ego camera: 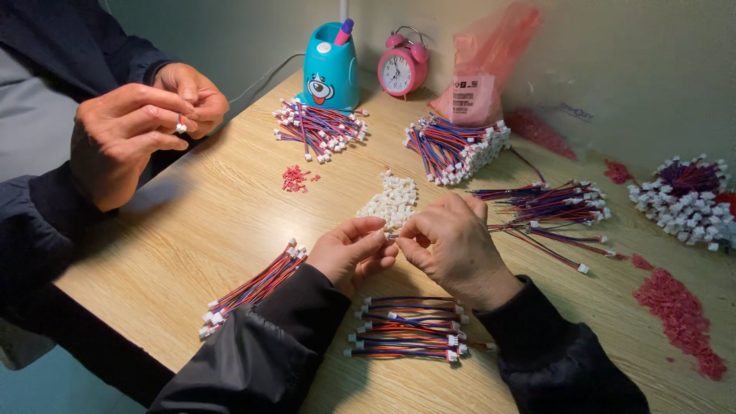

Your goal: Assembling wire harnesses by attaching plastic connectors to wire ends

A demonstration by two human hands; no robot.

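Head view, wooden table (pixel 199 230). The left hand (pixel 354 251) and the right hand (pixel 454 247) are brought together over the table's middle, fingertips meeting. Pinched between them is a small wire lead with a white connector (pixel 391 237); only a short piece shows, the rest is hidden by the fingers. Both hands are closed in a pinch grip on it.

Just beyond the hands lies a heap of loose white connector housings (pixel 392 201). Directly under the wrists lies a flat row of finished red-blue-black leads (pixel 406 330); a second bundle (pixel 253 290) rests beside the left sleeve. Unsorted wire bundles (pixel 552 207) are spread to the right.

Judgement on handling: the part is tiny, so the grip is best kept at the very fingertips, housing steadied by one hand, wire end guided by the other. The terminals should be lined up squarely before any push is given; a skewed entry would likely bend them. Seating cannot be checked from this view.

Across the table, another person's hands (pixel 146 126) hold a similar small piece. Also present: teal pen holder (pixel 330 69), pink alarm clock (pixel 402 69), pink plastic bag (pixel 483 69), red crumbs (pixel 678 310).
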